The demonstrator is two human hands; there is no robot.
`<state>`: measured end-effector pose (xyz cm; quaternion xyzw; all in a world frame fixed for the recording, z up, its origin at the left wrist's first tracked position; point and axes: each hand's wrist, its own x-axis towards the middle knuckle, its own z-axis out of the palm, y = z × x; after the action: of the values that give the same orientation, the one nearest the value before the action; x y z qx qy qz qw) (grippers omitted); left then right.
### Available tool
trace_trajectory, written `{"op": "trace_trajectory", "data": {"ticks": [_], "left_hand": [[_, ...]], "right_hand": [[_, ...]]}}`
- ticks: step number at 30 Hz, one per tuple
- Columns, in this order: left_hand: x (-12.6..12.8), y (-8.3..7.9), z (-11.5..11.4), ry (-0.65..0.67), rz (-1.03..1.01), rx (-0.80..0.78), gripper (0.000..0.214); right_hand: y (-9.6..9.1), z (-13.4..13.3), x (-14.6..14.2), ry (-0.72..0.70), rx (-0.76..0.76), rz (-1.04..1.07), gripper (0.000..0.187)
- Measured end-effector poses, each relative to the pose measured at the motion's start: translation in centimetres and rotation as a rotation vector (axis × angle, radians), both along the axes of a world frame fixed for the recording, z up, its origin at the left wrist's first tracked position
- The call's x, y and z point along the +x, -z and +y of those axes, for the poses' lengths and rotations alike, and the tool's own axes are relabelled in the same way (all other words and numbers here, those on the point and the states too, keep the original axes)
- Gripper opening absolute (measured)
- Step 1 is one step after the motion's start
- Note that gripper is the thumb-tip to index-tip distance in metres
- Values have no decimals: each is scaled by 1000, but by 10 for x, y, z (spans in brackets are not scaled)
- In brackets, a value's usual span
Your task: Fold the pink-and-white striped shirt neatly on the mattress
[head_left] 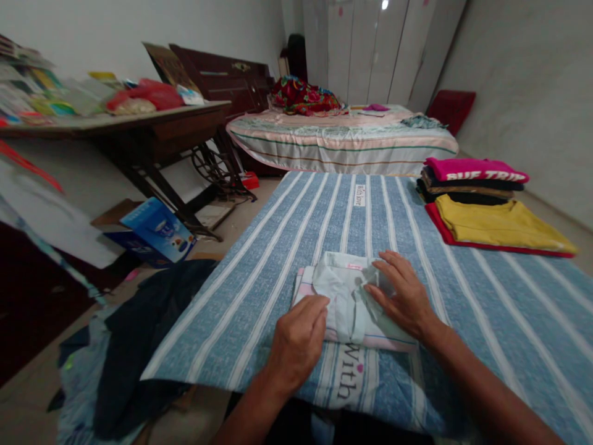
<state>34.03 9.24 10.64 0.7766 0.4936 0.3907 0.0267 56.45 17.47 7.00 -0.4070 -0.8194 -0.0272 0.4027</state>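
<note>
A pale mint collared shirt (340,309), folded into a compact rectangle with pink and dark stripes along its edges, lies on the blue-and-white striped cloth (296,228). Its collar points away from me, and a small pink label shows inside the neck. At the shirt's left side, my left hand (303,330) is closed, with curled fingers pinching the fabric near the front. My right hand (403,293) rests on the right side by the collar, its fingers stretched out and thumb apart. Part of the shirt's right side is hidden under that hand.
Folded clothes stand at the right: a yellow garment (500,219) on red, and behind it a stack topped by a magenta shirt (477,170). Dark clothes (143,346) hang low at left. A sewing-machine table (185,114), a blue box (160,232) and a bed (343,142) lie beyond.
</note>
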Motion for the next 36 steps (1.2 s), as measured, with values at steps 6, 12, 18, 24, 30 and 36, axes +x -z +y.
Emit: {"op": "trace_trajectory", "data": {"ticks": [6,12,18,24,30,36], "left_hand": [[19,14,-15,3,126,42,19],[29,24,-13,-131,228,-25,18],[28,39,-21,-190,226,80,21],[32,46,-18,-191,247,23,24],[33,50,-23,-197,253,42,27],[36,54,-27,-203,220,64,27]], "right_hand": [[5,-26,7,71,91,44,24],[19,-45,3,-23,39,-96,14],[27,-56,-2,-12,60,-92,15],[24,-63,-14,22,35,-69,16],[27,-63,-18,53,19,-87,16],[24,-65,-22,94,-7,-84,15]]}}
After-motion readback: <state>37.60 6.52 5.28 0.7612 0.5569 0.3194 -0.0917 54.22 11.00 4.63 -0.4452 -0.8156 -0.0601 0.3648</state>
